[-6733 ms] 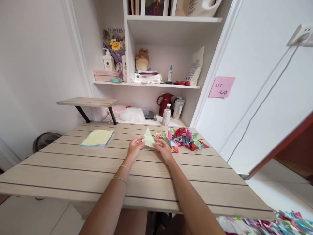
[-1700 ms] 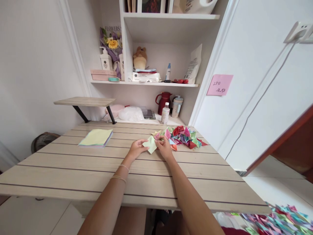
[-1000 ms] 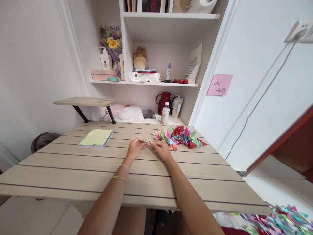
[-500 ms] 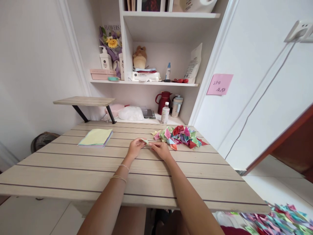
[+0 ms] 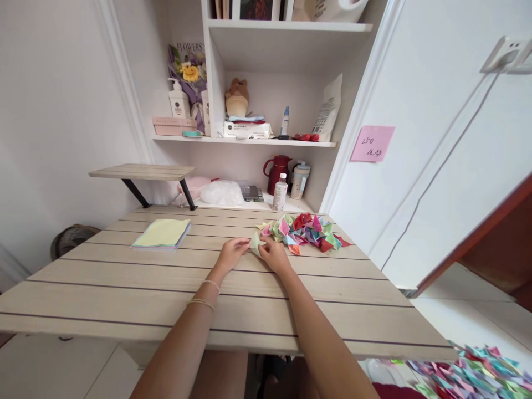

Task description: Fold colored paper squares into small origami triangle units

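A small piece of pale green folded paper [image 5: 255,244] is held up just above the middle of the table. My right hand [image 5: 273,255] pinches it from the right, thumb and fingers closed on its edge. On the other side, the fingertips of my left hand [image 5: 231,256] meet the paper's left edge, fingers close together. Just beyond my right hand lies a pile of colourful folded paper pieces [image 5: 307,230] in red, pink, green and blue. To the left rests a stack of square paper sheets [image 5: 163,233], yellow on top.
A small raised wooden stand [image 5: 143,172] is at the table's back left. A plastic bottle [image 5: 280,193], a red jug [image 5: 277,173] and a tumbler [image 5: 300,182] stand behind the table. More folded paper [image 5: 477,371] is heaped low at the right.
The folded paper has turned between my hands and now shows a wider pale green face. My right hand's fingers have curled in more, and the left fingers have straightened slightly.
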A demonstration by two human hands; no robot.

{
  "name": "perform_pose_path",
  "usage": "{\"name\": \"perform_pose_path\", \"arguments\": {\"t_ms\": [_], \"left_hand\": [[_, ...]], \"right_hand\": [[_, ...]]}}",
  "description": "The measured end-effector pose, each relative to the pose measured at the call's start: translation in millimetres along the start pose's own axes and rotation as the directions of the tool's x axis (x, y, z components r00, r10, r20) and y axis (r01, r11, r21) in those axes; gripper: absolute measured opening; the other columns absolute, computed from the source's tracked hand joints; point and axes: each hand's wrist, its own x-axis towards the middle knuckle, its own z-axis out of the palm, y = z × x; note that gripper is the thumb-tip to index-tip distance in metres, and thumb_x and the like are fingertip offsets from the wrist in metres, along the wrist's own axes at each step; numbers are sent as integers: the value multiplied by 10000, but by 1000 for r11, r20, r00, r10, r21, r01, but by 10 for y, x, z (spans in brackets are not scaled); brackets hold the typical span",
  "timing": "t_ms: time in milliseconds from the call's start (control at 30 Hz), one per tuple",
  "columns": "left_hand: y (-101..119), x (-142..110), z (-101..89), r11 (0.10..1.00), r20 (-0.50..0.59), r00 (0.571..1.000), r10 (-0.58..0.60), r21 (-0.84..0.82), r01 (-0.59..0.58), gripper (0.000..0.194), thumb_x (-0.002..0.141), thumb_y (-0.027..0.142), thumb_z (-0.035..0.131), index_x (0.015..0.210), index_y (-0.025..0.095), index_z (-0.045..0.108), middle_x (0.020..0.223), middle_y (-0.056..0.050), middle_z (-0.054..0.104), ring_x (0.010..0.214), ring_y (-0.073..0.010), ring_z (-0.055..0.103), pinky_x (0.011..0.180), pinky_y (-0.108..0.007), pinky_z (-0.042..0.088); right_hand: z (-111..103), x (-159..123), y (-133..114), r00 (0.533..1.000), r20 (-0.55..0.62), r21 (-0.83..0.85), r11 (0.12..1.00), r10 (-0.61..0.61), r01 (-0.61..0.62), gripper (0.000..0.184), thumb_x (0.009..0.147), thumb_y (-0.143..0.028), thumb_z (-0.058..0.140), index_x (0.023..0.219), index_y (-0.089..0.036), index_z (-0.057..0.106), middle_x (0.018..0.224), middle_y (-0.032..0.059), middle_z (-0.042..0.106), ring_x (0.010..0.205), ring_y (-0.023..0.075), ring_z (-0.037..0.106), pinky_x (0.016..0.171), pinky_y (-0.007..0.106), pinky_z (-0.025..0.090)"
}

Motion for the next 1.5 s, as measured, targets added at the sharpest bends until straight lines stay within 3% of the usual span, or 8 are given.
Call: {"name": "perform_pose_path", "arguments": {"t_ms": [100, 400, 567, 833, 967, 1233, 1367, 1500], "left_hand": [[5, 2, 1, 996, 11, 1000, 26, 79, -27, 237, 596, 288, 686, 783, 142, 682, 781, -84, 682, 732, -190, 614, 678, -297, 497], [26, 12, -21, 991, 5, 992, -124, -45, 124, 334, 616, 373, 677, 821, 112, 640, 652, -65, 661, 538, -128, 594, 519, -228, 478], [46, 1, -18, 980, 32, 984, -177, -91, 179, 348, 590, 341, 705, 835, 108, 625, 679, -74, 666, 573, -143, 611, 547, -246, 489], [41, 15, -56, 998, -61, 997, -53, -38, 51, 327, 586, 301, 699, 846, 117, 626, 645, -45, 653, 605, -144, 606, 572, -227, 459], [63, 6, -23, 995, -44, 995, -88, -52, 86, 309, 589, 336, 696, 796, 116, 632, 693, -68, 666, 637, -156, 613, 581, -237, 468], [86, -15, -13, 971, -7, 990, -144, -192, 140, 563, 519, 244, 760, 1022, 134, 531, 774, -76, 662, 650, -148, 624, 612, -273, 499], [47, 10, -33, 980, -152, 981, -119, -178, 92, 467, 482, 227, 772, 875, 134, 537, 739, -56, 662, 617, -138, 621, 617, -280, 501], [56, 24, -30, 988, -152, 984, -89, -139, 68, 323, 476, 252, 767, 703, 115, 583, 691, -54, 667, 602, -147, 618, 639, -293, 504]], "right_hand": [[-9, 6, -1, 1000, -28, -31, 1000, -7, 7, 248, 706, -246, 496, 888, -174, 648, 533, -2, 603, 488, 134, 534, 511, 227, 404], [6, 51, 0, 999, 24, 371, 928, 22, -29, 274, 682, -287, 515, 872, -145, 652, 662, 26, 626, 575, 133, 548, 535, 239, 443], [4, 58, 37, 998, 34, 372, 926, 54, -63, 252, 654, -261, 531, 830, -154, 675, 702, 38, 648, 648, 149, 577, 593, 262, 461], [6, 2, -49, 978, 203, 442, 886, 53, -140, 310, 588, -336, 665, 830, -142, 673, 639, 18, 632, 594, 140, 569, 572, 262, 466], [7, 20, -26, 987, 148, 428, 896, 61, -120, 277, 616, -394, 643, 737, -147, 676, 646, 30, 632, 592, 142, 557, 560, 260, 467], [-19, 49, 41, 994, 103, 420, 904, 41, -81, 335, 617, -271, 621, 923, -137, 638, 632, 3, 609, 568, 118, 534, 557, 245, 435], [-9, 35, 23, 987, 162, 483, 871, 5, -84, 352, 611, -238, 627, 951, -146, 627, 675, 6, 631, 617, 126, 563, 603, 258, 448], [-5, 39, 4, 991, 125, 509, 854, 49, -107, 339, 609, -282, 652, 920, -147, 644, 728, 32, 658, 678, 155, 595, 660, 294, 473]]}}
